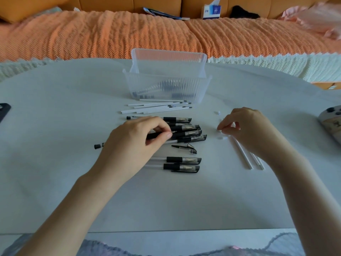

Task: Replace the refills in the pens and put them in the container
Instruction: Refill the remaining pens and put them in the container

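Item: black-gripped clear plastic pen [155, 135], held curled in your left hand [132, 143]. Right hand [247, 130] pinches a thin white plastic refill [243, 156]; align both, feed it straight.

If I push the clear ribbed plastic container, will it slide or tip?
The clear ribbed plastic container likely slides: it looks thin and light, holding few pens, on a smooth white table. Its upright lid might wobble.
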Available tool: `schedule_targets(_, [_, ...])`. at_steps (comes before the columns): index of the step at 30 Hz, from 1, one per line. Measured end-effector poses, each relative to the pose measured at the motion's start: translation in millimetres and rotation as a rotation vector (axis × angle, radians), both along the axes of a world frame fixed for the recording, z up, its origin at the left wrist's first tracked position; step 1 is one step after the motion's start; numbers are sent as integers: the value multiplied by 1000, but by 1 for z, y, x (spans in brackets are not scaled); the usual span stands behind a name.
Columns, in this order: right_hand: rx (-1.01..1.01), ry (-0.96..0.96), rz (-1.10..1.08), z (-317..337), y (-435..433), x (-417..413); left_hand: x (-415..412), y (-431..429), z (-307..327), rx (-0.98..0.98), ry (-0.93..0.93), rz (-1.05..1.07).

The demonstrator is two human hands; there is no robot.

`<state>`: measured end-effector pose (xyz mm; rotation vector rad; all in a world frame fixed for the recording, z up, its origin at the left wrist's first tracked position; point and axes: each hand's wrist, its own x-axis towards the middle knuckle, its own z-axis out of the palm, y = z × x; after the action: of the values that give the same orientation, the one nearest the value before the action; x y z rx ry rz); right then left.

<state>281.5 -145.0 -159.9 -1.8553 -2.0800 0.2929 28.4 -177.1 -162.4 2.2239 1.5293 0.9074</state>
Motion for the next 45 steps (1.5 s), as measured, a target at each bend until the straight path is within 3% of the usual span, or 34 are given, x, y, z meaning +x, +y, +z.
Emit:
schedule_targets(8, [60, 107, 52, 14, -8, -6, -3, 0, 1, -5, -15, -10])
schedule_targets(13, [-50, 201, 203, 15, -18, -30, -3, 0, 1, -12, -15, -13])
schedule_targets(23, [-78, -14, 178, 6, -24, -49, -3, 0, 0, -14, -22, -17])
schedule_targets(29, [-93, -46, 198, 5, -25, -52, -3, -1, -1, -20, -42, -17])
schedule_targets(45, [-159, 157, 230, 0, -23, -50, -2, -1, -1, -20, -17, -29])
